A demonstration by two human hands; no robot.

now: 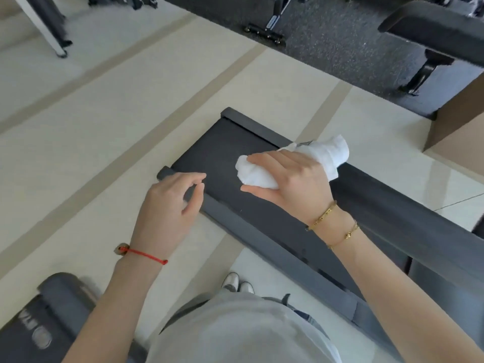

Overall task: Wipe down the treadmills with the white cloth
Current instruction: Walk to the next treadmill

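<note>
Over the belt (pixel 209 153), right hand (pixel 293 176) fingers curl round bunched cloth (pixel 322 153): soft, light; left hand (pixel 167 205) loosely curled, empty.

Bright, even daylight, soft shadows only. Glare patch on the glossy floor (pixel 450 179) at right edge, so light likely comes from that side. Wide-angle bend: tile lines and treadmill (pixel 262 205) rails curve toward frame edges. Slight motion blur overall; bottom-edge shirt (pixel 235 334) and lower-left machine (pixel 39 323) soft.
</note>
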